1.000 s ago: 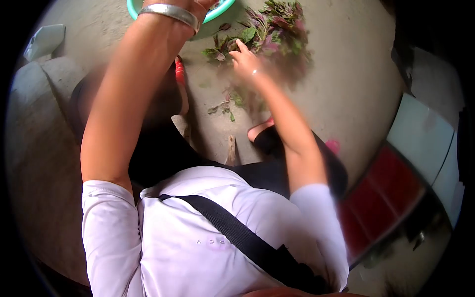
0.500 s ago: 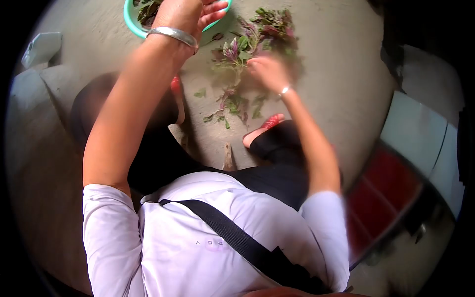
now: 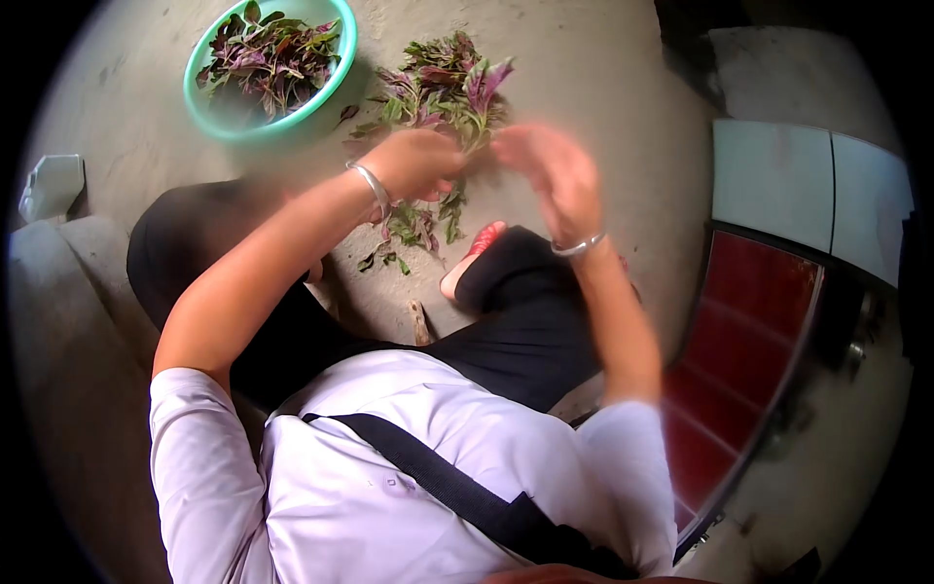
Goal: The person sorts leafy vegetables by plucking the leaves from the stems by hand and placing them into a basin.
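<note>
My left hand (image 3: pixel 418 165), with a silver bangle at its wrist, is closed around the lower stem of a purple-green amaranth sprig (image 3: pixel 484 92). Close by on the right, my right hand (image 3: pixel 556 173) is blurred, its fingertips pinched at the same stem. The sprig stands up between both hands, in front of a loose amaranth pile (image 3: pixel 428 73) on the floor. Below the hands lie scattered amaranth leaves (image 3: pixel 413 229). At the upper left, a green basin (image 3: pixel 349 49) holds many picked leaves (image 3: pixel 277 58).
Concrete floor (image 3: pixel 603 78) surrounds the leaves. My red sandal (image 3: pixel 484 238) and bent knees frame the work area. A cabinet with red panels (image 3: pixel 744 321) and pale doors (image 3: pixel 773 180) stands at the right. A pale angular object (image 3: pixel 53 185) sits at the far left.
My left hand has come back from over the basin to meet my right hand at the sprig. The view has shifted, so the whole basin now shows.
</note>
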Demonstrator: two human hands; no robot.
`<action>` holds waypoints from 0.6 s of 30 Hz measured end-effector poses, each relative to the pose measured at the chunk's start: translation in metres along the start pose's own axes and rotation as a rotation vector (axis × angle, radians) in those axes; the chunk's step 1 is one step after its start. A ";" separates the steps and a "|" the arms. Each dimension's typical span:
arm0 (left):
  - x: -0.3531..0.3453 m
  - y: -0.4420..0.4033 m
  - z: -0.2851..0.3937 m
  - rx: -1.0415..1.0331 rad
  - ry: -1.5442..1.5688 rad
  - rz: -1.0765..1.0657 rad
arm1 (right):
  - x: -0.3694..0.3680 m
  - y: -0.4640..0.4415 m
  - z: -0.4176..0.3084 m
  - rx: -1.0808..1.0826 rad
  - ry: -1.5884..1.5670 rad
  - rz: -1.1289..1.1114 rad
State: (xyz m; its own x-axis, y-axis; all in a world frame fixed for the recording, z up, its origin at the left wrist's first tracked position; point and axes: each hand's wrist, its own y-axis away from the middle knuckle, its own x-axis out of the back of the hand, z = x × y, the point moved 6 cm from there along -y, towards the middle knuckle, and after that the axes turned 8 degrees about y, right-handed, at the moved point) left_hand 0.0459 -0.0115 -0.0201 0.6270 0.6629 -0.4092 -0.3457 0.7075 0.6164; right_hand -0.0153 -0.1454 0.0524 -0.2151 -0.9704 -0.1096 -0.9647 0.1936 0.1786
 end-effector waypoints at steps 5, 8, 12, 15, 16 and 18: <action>-0.002 -0.016 -0.010 -0.083 0.099 -0.076 | 0.009 0.002 0.012 0.032 -0.067 0.048; 0.003 -0.016 -0.003 -0.164 0.001 -0.005 | 0.025 0.001 0.021 -0.019 -0.007 0.151; 0.001 -0.022 0.002 -0.204 -0.015 -0.002 | 0.046 -0.011 0.016 0.038 0.270 0.286; -0.007 -0.023 0.003 -0.227 -0.142 -0.044 | 0.043 -0.015 0.008 0.103 0.367 0.183; -0.010 -0.023 0.002 -0.239 -0.172 -0.065 | 0.041 -0.015 0.012 0.073 0.368 0.130; -0.016 -0.023 0.001 -0.256 -0.208 -0.095 | 0.035 -0.017 0.021 0.015 0.367 0.022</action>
State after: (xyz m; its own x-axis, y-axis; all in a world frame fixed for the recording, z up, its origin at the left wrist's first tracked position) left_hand 0.0443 -0.0384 -0.0268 0.7845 0.5457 -0.2945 -0.4263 0.8196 0.3828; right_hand -0.0096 -0.1800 0.0253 -0.1694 -0.9527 0.2524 -0.9631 0.2144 0.1628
